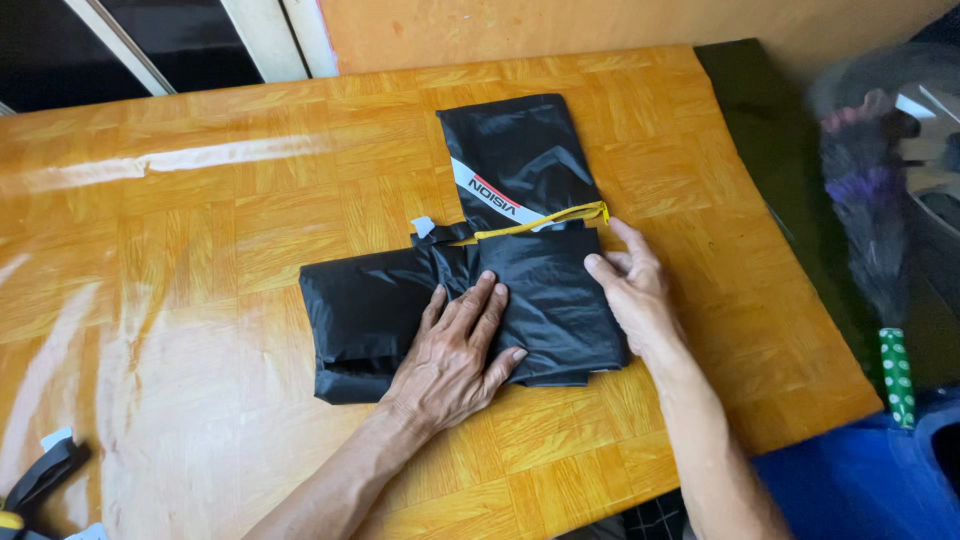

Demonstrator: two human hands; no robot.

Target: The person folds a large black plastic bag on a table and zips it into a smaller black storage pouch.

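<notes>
A glossy orange wooden table point(250, 230) with a parquet pattern fills the view, its far edge set against an orange wall, with a dark window frame at the top left.

The left hand point(455, 350) lies flat, palm down, with its fingers point(480, 305) spread wide and holding nothing, only pressing on the middle of a folded black garment point(400, 320). The right hand point(630, 285) rests at the garment's right edge, fingers loosely curved and close together. Whether they pinch the cloth or merely touch it cannot be told from here. The thumb side sits just below a yellow trim point(545, 222) that runs across the fold.

The garment lies near the table's centre in a rough L: a wide band running left to right under both hands, and a narrower part reaching away toward the wall, marked with a white and red stripe point(490, 195). A small grey tab point(424, 227) sticks out just left of the fold.

To fold such slippery, shiny cloth well, it seems best to keep the flat hand's weight steady so trapped air is pushed out, and to have the other hand line up the edges before any crease is pressed.

Off the right edge stand a blurred feather duster point(865, 190) with a green dotted handle point(897, 375) and something blue point(860, 480). A black strap point(45, 475) lies at the lower left corner.
</notes>
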